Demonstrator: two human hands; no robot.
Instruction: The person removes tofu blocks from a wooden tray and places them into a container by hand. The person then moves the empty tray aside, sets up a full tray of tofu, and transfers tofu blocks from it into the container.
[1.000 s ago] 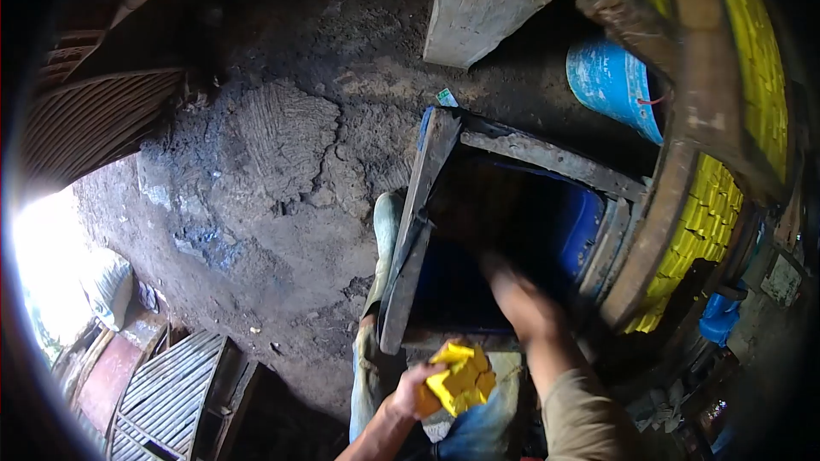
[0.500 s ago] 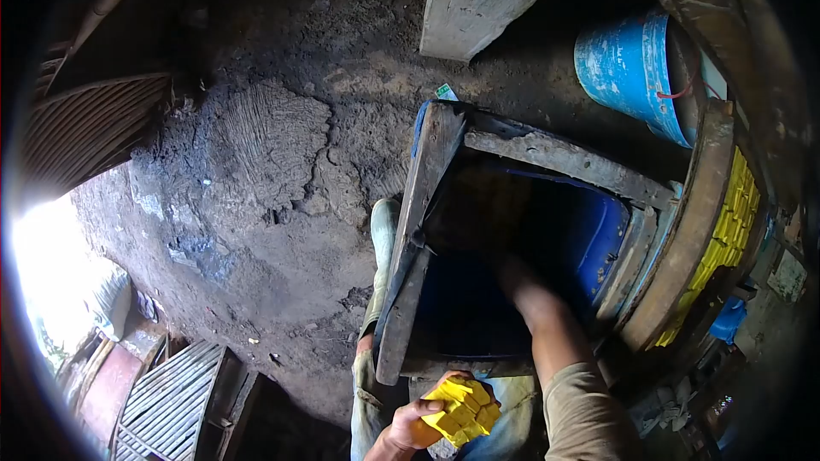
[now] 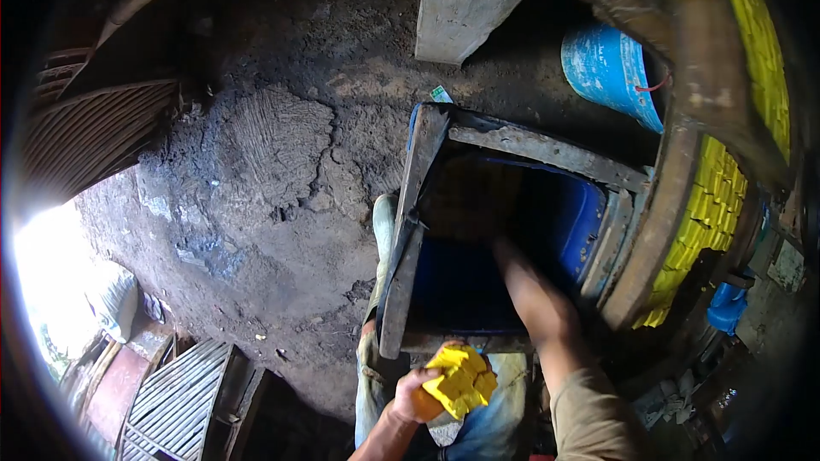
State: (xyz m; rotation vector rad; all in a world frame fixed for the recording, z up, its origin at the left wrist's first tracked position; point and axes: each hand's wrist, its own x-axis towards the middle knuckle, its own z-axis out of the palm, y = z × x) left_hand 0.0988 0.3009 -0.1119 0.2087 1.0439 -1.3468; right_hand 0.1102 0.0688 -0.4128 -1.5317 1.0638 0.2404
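Note:
At the bottom centre, my left hand [image 3: 417, 394] is closed round a bundle of yellow pieces [image 3: 462, 382], just outside the near edge of a wood-framed bin. The blue bin [image 3: 579, 220] has a dark interior. My right arm reaches down into it, and my right hand [image 3: 510, 254] fades into the shadow; its fingers and anything they hold are hidden. Brownish shapes lie dimly inside the bin. The weathered wooden frame [image 3: 547, 147] surrounds the opening.
Rows of yellow pieces [image 3: 702, 226] lie behind a curved wooden beam [image 3: 653, 243] at the right. A blue bucket [image 3: 608, 72] rests at the upper right, near a pale slab [image 3: 470, 4]. Slatted racks [image 3: 175, 397] stand lower left. My legs are below the bin.
The view has shifted slightly. My right arm stays inside the bin, its hand now deeper in shadow than a second ago. My left hand still holds the yellow bundle.

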